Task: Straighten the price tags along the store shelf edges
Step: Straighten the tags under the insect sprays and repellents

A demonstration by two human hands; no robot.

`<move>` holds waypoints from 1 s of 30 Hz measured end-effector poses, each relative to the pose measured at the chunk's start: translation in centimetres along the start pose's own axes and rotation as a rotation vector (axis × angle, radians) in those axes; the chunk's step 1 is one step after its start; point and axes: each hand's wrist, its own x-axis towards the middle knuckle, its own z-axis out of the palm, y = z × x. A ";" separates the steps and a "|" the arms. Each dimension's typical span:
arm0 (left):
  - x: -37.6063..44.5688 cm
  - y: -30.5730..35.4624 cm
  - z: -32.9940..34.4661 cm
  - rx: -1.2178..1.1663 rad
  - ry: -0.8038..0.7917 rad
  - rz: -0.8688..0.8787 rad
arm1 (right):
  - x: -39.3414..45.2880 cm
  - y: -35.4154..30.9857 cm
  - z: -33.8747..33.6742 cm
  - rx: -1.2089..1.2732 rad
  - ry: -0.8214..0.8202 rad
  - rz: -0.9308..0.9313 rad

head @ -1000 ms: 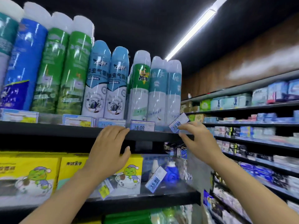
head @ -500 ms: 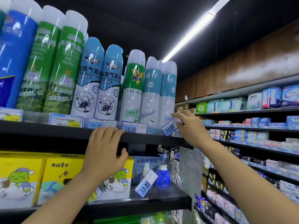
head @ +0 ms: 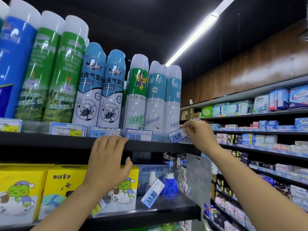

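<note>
A blue-and-white 24.80 price tag (head: 177, 135) sits tilted at the right end of the upper black shelf edge (head: 50, 140). My right hand (head: 200, 135) pinches its right end between thumb and fingers. My left hand (head: 108, 157) grips the shelf edge, fingers curled over the top, thumb below. Left of it along the edge stand the 18.00 tag (head: 138, 135), the 16.90 tag (head: 104, 132) and a yellow-marked tag (head: 67, 129), roughly level. On the lower shelf a 15.80 tag (head: 152, 192) leans steeply, and a yellow tag (head: 98, 209) is askew.
Tall insecticide spray cans (head: 93, 90) stand right behind the upper tags. Yellow frog boxes (head: 66, 185) and a blue bottle (head: 170, 184) fill the lower shelf. An aisle of stocked shelves (head: 266, 130) runs off to the right.
My right hand brought the 24.80 tag down from a steep tilt in the air to the shelf edge, where it lies flatter. My left hand stayed on the edge.
</note>
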 end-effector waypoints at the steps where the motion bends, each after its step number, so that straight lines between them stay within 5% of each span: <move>1: 0.0 0.0 0.0 0.002 0.002 0.003 | 0.0 0.0 0.0 0.011 0.009 0.014; 30: -0.5 -0.4 -0.1 0.036 -0.043 0.055 | -3.2 -1.1 0.5 0.013 -0.122 -0.065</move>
